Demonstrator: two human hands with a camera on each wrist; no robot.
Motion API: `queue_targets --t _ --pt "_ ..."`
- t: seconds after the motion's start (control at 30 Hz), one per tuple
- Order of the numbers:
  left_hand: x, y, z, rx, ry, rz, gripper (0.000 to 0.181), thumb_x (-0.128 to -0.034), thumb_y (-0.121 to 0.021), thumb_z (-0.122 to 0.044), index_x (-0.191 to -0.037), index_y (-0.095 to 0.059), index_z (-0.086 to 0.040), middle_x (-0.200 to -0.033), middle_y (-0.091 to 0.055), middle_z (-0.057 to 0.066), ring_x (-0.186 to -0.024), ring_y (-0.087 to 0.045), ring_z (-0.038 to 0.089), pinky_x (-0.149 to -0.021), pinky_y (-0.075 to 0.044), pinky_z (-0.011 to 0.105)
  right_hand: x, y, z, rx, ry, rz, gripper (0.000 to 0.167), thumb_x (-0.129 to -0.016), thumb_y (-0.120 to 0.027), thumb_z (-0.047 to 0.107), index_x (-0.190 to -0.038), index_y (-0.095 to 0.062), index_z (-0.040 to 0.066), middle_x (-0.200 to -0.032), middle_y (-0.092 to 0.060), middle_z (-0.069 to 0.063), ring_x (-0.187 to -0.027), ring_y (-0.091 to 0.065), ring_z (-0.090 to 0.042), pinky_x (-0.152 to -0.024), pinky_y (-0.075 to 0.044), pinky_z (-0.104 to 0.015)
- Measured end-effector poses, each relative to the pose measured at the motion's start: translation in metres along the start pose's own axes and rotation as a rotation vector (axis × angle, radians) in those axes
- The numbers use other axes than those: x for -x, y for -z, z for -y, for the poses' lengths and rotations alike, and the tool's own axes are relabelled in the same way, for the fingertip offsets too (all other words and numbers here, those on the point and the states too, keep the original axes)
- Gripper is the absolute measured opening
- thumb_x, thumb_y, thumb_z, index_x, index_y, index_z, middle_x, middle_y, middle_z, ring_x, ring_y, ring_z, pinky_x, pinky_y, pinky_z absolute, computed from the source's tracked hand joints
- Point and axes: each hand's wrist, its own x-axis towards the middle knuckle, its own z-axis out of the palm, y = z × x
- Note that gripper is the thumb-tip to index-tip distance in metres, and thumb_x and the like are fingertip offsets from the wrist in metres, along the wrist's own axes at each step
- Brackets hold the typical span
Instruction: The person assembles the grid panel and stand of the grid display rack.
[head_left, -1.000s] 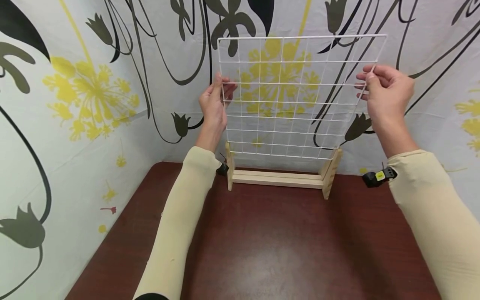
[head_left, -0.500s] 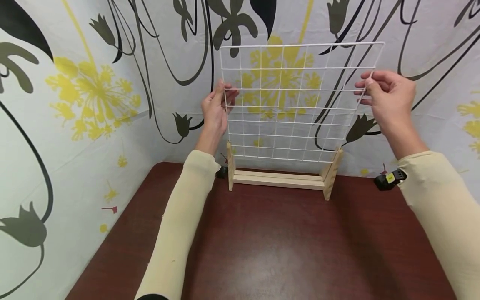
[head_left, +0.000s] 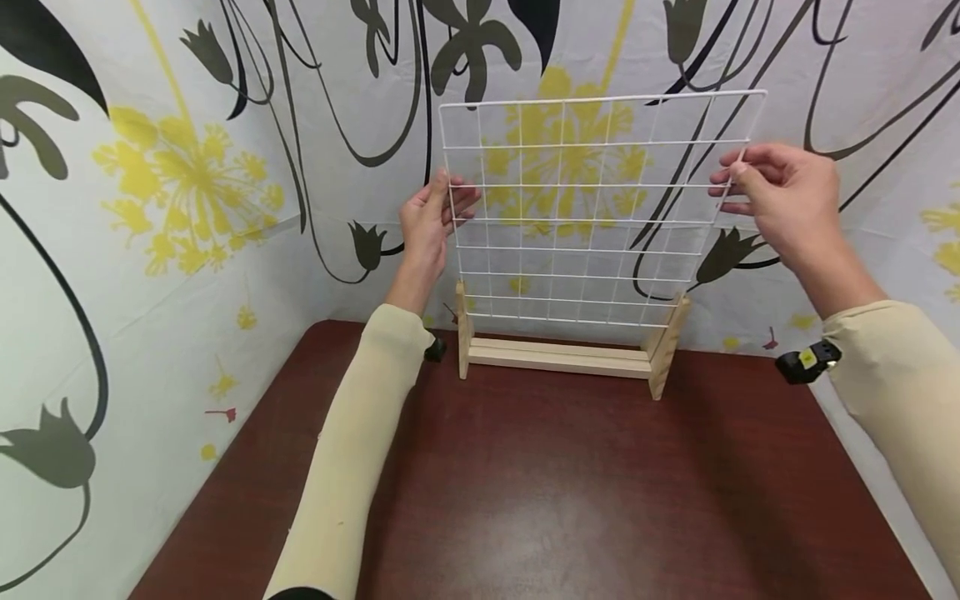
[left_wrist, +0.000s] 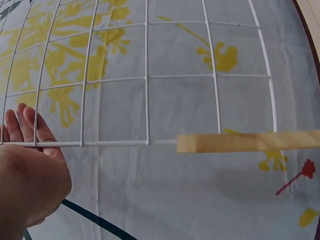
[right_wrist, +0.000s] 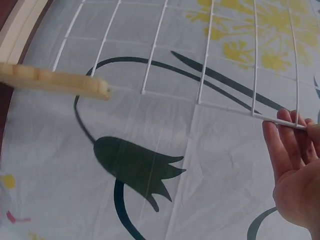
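A white wire grid panel (head_left: 588,221) stands roughly upright, its lower corners between the two uprights of a pale wooden stand (head_left: 558,357). The panel's bottom wire sits above the stand's crossbar. On the left edge, my left hand (head_left: 426,229) holds the side wire between thumb and fingers. My right hand (head_left: 797,202) pinches the right side wire at a similar height. In the left wrist view, the side wire meets the end of the wooden upright (left_wrist: 250,141). The right wrist view shows the other upright (right_wrist: 55,81) beside the panel's lower part.
The stand rests near the back of a dark reddish-brown table (head_left: 525,483). Behind and to the left hangs a white cloth (head_left: 225,167) printed with grey tulips and yellow flowers. Black wrist cameras (head_left: 808,362) jut out from the cream sleeves (head_left: 375,417).
The grid panel has come down slightly, its top wire lowering most. Both hands have moved down with it, still holding its sides. The right forearm has swung outward to the right.
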Motion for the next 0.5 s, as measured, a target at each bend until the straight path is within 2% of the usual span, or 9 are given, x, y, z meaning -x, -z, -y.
queue_targets --t 0.2,0.5 --pt "0.003 0.005 0.001 -0.021 -0.006 -0.001 0.033 -0.1073 -0.063 -0.037 -0.095 -0.077 -0.009 -0.087 -0.081 0.004 -0.083 -0.081 0.015 -0.073 -0.065 0.028 0.002 0.000 0.001 0.112 0.021 0.034 0.016 -0.102 -0.068 0.006 -0.115 -0.074 0.000 -0.097 -0.081 0.004 -0.086 -0.079 -0.008 -0.071 -0.062 -0.022" --pt "0.007 0.009 0.006 -0.065 0.015 0.005 0.035 -0.1073 -0.064 -0.036 -0.096 -0.076 -0.005 -0.087 -0.081 0.006 -0.081 -0.080 0.017 -0.078 -0.066 0.032 0.008 0.003 -0.009 0.055 -0.008 0.039 0.011 -0.101 -0.069 0.004 -0.109 -0.076 0.004 -0.095 -0.081 0.002 -0.086 -0.080 -0.009 -0.072 -0.062 -0.022"
